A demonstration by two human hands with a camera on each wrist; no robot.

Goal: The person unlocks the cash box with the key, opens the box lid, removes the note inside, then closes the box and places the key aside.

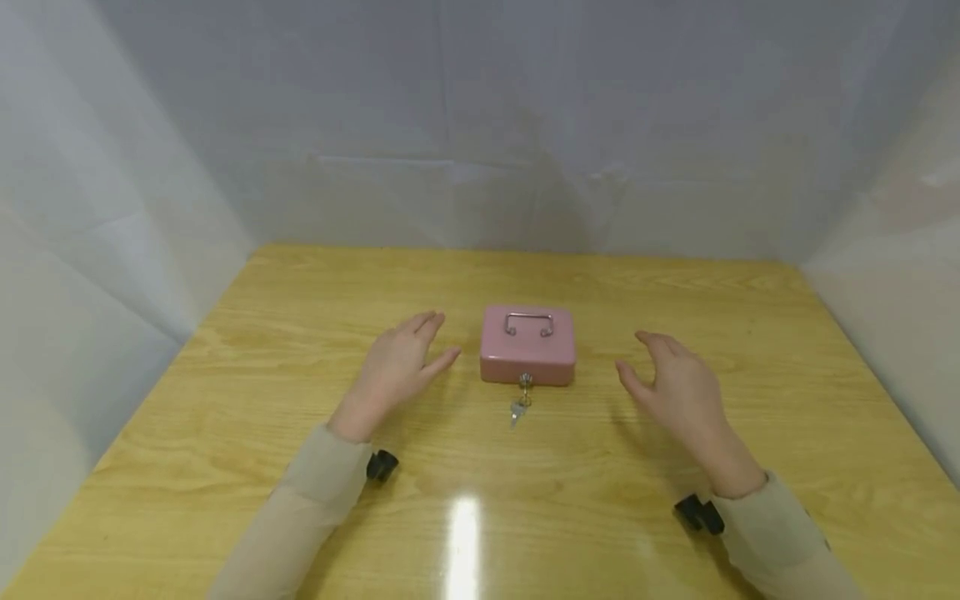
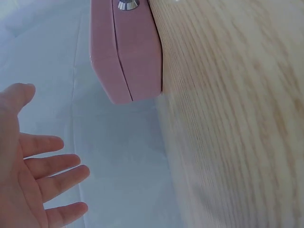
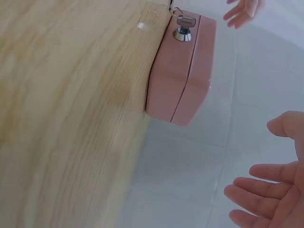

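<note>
A small pink metal cash box (image 1: 528, 347) with a silver handle (image 1: 528, 322) on its lid sits shut at the middle of the wooden table (image 1: 675, 292). A key (image 1: 522, 398) with a second one dangling is in its front lock. My left hand (image 1: 405, 360) hovers open just left of the box, palm toward it, a short gap away. My right hand (image 1: 671, 383) hovers open to the right, a little farther off. The left wrist view shows the box's side (image 2: 126, 52) and my spread left hand (image 2: 33, 166). In the right wrist view are the box (image 3: 183, 71), the lock key (image 3: 183, 26) and my right hand (image 3: 273, 190).
White sheeting (image 1: 480, 125) walls the table at the back and on both sides. Black wrist camera mounts (image 1: 381, 465) sit on both beige sleeves. A light glare (image 1: 465, 542) lies on the near tabletop.
</note>
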